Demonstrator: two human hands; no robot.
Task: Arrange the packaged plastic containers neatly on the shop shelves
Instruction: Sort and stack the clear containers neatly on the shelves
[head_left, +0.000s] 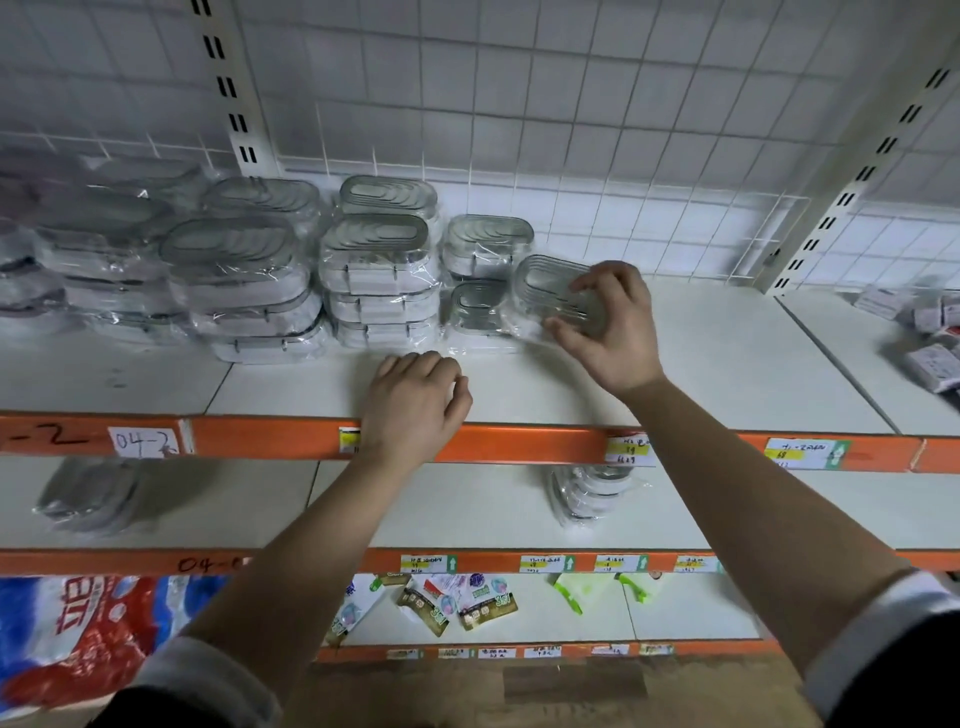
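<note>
Right hand (605, 327) around wrapped container (545, 285) — left hand (415, 402) on shelf edge (519, 442)

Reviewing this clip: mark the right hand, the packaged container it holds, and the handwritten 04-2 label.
right hand (615, 338), head view, back of the hand.
held container (543, 283), head view, ribbed lid left of the fingers.
04-2 label (143, 441), head view, centre of the white tag on the orange rail.

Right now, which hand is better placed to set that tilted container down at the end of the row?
Right. The right hand grips the tilted container beside the stacked containers, over bare shelf. The left hand rests on the shelf's front edge, holding nothing, farther from that spot.
</note>
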